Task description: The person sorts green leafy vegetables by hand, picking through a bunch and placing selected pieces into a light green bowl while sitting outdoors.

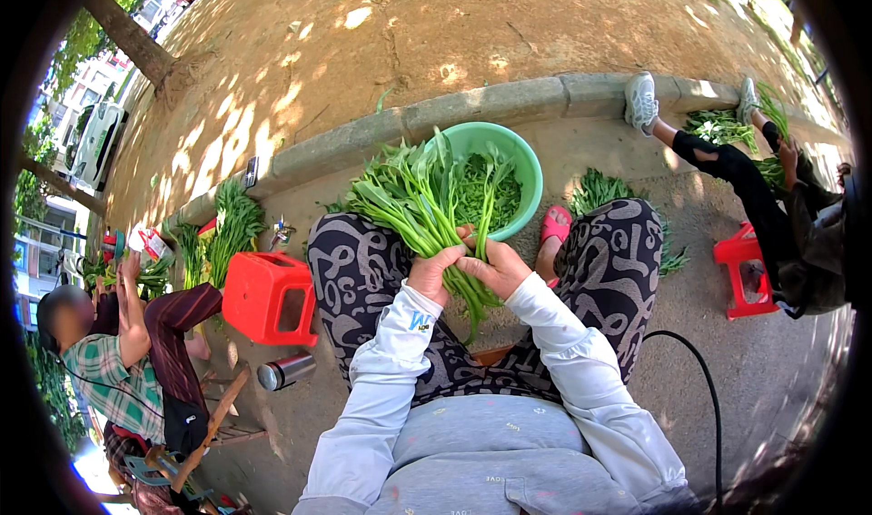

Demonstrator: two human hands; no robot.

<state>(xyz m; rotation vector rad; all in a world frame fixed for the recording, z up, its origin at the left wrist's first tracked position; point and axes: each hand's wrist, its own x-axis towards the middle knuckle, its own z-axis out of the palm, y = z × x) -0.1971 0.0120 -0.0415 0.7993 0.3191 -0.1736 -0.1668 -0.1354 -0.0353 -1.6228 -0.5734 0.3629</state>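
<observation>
A thick bunch of leafy greens with long pale stems (406,208), like water spinach, lies over my lap. My left hand (436,274) is closed round its stems, the leaves fanning out toward the far left. Close beside it, my right hand (496,269) is closed on stems too, with one leafy sprig rising from its fingers. Stem ends hang down below both hands. Just beyond them stands a round green basin (535,174), holding many small leafy pieces; the bunch covers its left side.
A red plastic stool (257,299) and a steel tumbler (287,371) are at my left. Greens lie by the stone kerb (341,147). One seated person (113,361) is on the left; another person's legs (727,161) and a red stool (747,270) are on the right. A black cable (707,379) curves nearby.
</observation>
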